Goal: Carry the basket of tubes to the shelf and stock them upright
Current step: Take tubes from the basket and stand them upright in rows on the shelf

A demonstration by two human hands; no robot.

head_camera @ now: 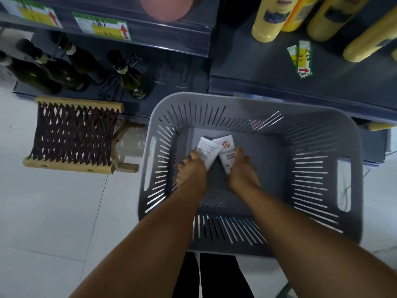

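Basket (253,117): on the floor, just in front of the shelf (322,82).
Left hand (192,168): grip closed around one white tube (205,150), inside the basket.
Right hand (241,168): grip closed around the other tube (226,153), inside the basket.
Tip: lift both tubes straight up, then stand them cap down.

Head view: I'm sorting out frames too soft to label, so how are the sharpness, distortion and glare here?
Head view: strong wide-angle bending at the shelf edges; tubes and hands fairly sharp, small print illegible; bottles and price tags soft; mild sheen on the floor tiles.
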